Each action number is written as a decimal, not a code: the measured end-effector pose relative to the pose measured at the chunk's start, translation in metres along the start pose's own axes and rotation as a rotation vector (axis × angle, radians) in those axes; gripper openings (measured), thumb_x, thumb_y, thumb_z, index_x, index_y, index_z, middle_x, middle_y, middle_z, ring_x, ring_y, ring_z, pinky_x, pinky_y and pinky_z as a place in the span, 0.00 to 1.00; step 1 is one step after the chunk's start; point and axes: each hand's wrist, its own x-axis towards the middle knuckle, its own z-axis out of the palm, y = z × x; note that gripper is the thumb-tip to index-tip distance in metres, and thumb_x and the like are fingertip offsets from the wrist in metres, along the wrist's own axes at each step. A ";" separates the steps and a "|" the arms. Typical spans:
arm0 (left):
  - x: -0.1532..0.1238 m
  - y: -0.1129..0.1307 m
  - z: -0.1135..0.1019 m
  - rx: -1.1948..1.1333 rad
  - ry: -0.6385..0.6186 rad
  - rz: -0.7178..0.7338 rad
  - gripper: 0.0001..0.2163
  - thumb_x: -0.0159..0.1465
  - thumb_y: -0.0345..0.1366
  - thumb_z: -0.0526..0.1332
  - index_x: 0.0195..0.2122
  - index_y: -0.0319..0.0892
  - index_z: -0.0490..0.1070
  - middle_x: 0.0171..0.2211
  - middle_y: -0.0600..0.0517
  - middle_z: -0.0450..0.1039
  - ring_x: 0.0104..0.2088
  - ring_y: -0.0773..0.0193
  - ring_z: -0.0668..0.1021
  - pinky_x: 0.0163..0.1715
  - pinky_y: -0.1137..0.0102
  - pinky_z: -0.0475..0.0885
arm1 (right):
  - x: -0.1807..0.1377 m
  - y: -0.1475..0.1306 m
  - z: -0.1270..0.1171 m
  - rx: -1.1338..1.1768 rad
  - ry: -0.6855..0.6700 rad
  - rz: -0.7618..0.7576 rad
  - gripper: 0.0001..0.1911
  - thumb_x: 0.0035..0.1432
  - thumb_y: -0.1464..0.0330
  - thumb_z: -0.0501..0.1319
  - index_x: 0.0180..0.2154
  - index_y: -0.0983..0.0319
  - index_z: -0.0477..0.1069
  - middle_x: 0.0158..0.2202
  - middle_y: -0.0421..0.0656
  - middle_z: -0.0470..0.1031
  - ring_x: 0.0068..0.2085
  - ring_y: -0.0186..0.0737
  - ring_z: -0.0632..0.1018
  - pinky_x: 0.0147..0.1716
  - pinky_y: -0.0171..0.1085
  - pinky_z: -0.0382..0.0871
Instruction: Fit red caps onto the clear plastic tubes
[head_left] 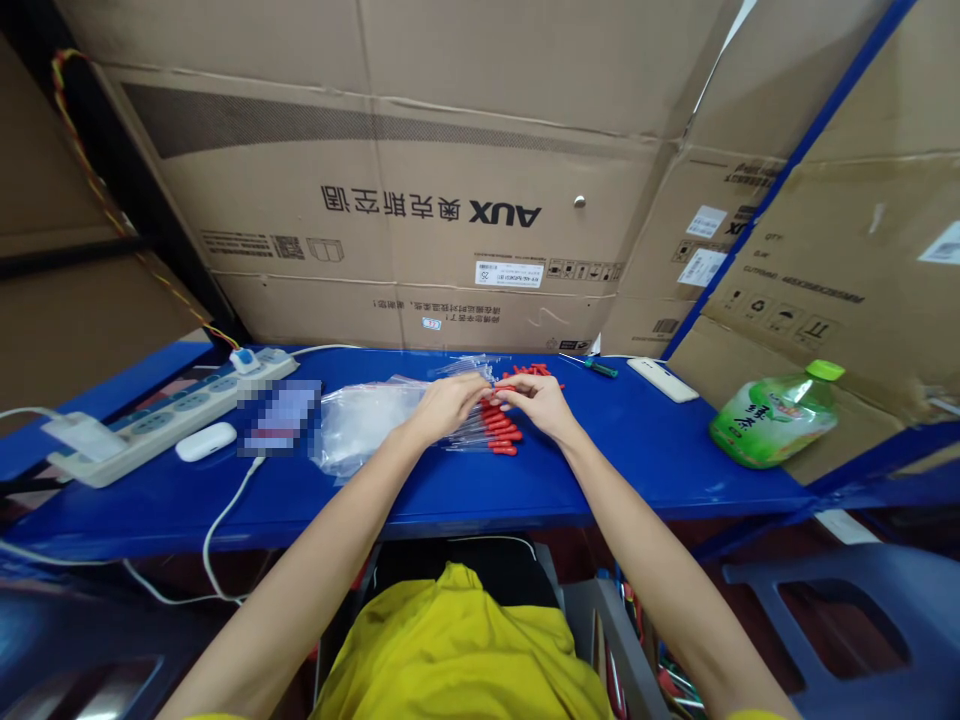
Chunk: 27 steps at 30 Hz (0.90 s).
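Over the blue table, both my hands meet fingertip to fingertip. My right hand is closed in a pinch on a small red rubber bulb. Facing it, my left hand is also closed, its fingertips right by the bulb; whatever they grip is hidden by the fingers. Below them lies a row of droppers, thin clear tubes with red bulbs at their right ends. Loose clear tubes lie behind my left hand, and loose red bulbs behind my right. Clear plastic bags lie beside my left wrist.
A power strip, a white case and a phone with a blurred screen are at left. To the right are a green screwdriver, a white phone-like object and a green-labelled bottle. Cardboard walls the back.
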 end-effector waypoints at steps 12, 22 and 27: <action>0.002 0.003 0.003 -0.072 0.101 -0.016 0.16 0.79 0.41 0.51 0.44 0.42 0.77 0.40 0.48 0.79 0.41 0.60 0.80 0.42 0.68 0.70 | 0.002 -0.003 0.000 -0.082 0.024 -0.052 0.22 0.51 0.53 0.76 0.41 0.61 0.83 0.32 0.45 0.85 0.34 0.47 0.86 0.39 0.45 0.83; 0.000 0.001 0.002 -0.088 0.149 -0.081 0.16 0.79 0.44 0.51 0.47 0.43 0.77 0.42 0.48 0.78 0.44 0.59 0.79 0.45 0.66 0.71 | 0.004 -0.009 -0.007 -0.060 0.033 -0.032 0.22 0.51 0.53 0.76 0.40 0.61 0.82 0.31 0.44 0.84 0.33 0.44 0.85 0.37 0.43 0.82; 0.002 -0.003 0.003 -0.122 0.115 -0.019 0.18 0.80 0.42 0.49 0.45 0.40 0.77 0.38 0.47 0.76 0.40 0.59 0.79 0.44 0.67 0.71 | 0.004 -0.009 -0.008 -0.004 0.053 -0.015 0.22 0.48 0.53 0.78 0.39 0.61 0.83 0.35 0.45 0.86 0.36 0.47 0.87 0.39 0.44 0.84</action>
